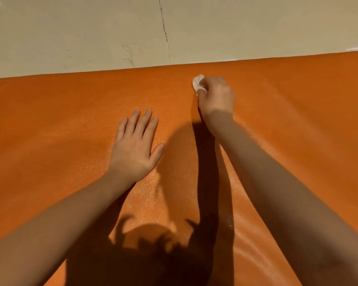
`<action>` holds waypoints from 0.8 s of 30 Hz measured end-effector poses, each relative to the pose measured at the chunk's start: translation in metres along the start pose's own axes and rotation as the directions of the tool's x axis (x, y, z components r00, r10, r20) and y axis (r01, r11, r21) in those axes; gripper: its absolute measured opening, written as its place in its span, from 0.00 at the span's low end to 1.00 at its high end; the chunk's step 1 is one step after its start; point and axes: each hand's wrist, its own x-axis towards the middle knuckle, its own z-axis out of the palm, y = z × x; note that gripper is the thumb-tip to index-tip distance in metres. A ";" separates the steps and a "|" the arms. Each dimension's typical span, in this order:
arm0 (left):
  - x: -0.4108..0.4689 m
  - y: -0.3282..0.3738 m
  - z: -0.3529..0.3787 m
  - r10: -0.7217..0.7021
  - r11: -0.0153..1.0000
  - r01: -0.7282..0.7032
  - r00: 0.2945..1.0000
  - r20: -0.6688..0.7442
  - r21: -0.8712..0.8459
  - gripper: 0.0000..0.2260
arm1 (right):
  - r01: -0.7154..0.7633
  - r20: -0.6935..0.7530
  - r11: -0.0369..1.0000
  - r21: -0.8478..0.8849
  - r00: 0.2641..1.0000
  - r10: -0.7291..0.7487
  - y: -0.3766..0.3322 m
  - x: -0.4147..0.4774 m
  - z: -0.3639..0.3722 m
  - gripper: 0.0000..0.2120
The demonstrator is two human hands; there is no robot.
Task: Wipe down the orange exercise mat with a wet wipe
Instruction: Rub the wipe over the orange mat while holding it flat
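Note:
The orange exercise mat (pixel 60 120) fills most of the head view, its far edge running across the upper third. My right hand (pixel 216 98) grips a small crumpled white wet wipe (pixel 197 82) and presses it on the mat close to the far edge, right of centre. Most of the wipe is hidden under the curled fingers. My left hand (pixel 135 146) lies flat on the mat in the middle, fingers straight and slightly spread, holding nothing.
Beyond the mat's far edge lies a pale tiled floor (pixel 81 32) with a dark grout line (pixel 164 29) and a few scuff marks. My head and arms cast a shadow over the near part of the mat.

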 end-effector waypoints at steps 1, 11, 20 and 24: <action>0.000 0.000 0.000 -0.002 1.000 0.002 1.000 -0.001 0.003 0.31 | -0.009 -0.009 1.000 0.010 1.000 0.009 -0.008 0.001 0.002 0.12; 0.001 0.002 -0.001 -0.005 1.000 0.005 1.000 -0.017 0.016 0.30 | 0.061 -0.082 0.993 -0.098 0.994 -0.069 -0.007 0.047 0.004 0.11; 0.000 0.001 0.001 0.004 1.000 -0.003 1.000 -0.023 0.024 0.30 | 0.121 -0.068 0.988 -0.096 0.989 -0.128 0.028 0.053 -0.007 0.12; 0.001 0.001 0.001 0.003 1.000 -0.003 1.000 -0.017 0.025 0.30 | 0.097 -0.064 0.995 -0.037 0.993 -0.099 0.014 0.031 -0.003 0.12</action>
